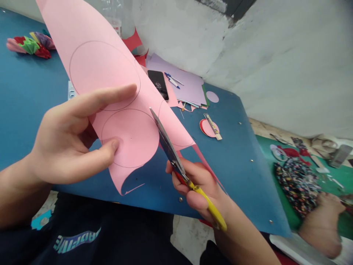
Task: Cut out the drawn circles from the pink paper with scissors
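Cutting pink paper over a blue desk
Left hand grip pinches the paper; right hand grip is closed around scissors. White wall far right.

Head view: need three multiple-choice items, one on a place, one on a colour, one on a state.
1. Where does the black smartphone lie?
A. on the lilac paper sheets at the far side of the blue table
B. in the left hand
C. on the green mat

2. What colour are the handles of the metal-bladed scissors?
A. blue
B. yellow
C. white

3. What state is the large pink paper sheet with drawn circles in?
A. flat on the table
B. crumpled into a ball
C. held up, scissors blades on it

Answers:
1 A, the phone rests on the paper stack by the wall.
2 B, a yellow loop shows in the right hand.
3 C, the left hand pinches the sheet while the blades meet its edge.
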The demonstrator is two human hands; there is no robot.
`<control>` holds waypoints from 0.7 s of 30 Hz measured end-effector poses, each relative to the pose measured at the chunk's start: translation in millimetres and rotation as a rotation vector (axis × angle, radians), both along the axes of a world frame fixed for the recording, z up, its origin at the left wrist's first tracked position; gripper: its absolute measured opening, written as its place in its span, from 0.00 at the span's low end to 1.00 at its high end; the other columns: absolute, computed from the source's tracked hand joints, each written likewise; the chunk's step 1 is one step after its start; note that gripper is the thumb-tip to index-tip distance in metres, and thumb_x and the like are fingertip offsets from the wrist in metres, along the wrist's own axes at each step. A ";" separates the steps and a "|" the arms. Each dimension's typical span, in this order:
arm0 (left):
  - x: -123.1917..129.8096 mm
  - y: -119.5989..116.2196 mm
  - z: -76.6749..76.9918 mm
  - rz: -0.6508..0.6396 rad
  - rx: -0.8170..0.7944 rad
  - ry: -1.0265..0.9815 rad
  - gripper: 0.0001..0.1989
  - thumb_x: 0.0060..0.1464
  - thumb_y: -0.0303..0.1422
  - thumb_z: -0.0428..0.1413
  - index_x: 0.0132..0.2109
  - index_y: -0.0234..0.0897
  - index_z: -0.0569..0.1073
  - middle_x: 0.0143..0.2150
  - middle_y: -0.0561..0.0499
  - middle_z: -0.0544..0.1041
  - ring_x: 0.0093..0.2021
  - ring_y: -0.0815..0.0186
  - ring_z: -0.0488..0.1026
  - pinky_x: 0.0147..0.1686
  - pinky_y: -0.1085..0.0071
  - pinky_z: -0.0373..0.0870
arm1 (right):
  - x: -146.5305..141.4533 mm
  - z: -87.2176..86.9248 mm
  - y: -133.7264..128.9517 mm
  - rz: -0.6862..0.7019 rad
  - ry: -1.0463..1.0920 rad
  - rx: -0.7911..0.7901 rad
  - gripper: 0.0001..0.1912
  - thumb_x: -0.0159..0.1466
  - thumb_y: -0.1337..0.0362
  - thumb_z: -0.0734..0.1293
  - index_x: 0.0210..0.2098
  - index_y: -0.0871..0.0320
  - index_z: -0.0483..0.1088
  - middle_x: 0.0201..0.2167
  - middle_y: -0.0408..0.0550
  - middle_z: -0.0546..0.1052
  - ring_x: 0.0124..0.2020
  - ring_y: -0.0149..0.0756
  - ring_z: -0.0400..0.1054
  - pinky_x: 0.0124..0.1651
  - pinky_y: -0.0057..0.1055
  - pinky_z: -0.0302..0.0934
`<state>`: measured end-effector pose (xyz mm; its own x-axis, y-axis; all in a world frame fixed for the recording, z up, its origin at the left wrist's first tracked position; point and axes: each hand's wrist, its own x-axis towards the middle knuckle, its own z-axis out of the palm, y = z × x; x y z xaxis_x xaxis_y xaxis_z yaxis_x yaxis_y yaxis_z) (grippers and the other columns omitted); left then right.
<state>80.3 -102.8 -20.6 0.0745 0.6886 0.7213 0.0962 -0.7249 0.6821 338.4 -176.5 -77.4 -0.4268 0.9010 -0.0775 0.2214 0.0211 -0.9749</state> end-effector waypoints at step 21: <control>-4.5 10.0 2.2 -0.047 -0.027 -0.037 0.46 0.51 0.46 0.73 0.74 0.49 0.67 0.62 0.49 0.83 0.74 0.39 0.69 0.68 0.48 0.82 | -2.5 2.0 -1.5 -0.013 0.008 -0.036 0.49 0.58 0.21 0.66 0.55 0.58 0.74 0.25 0.36 0.62 0.21 0.29 0.49 0.24 0.32 0.44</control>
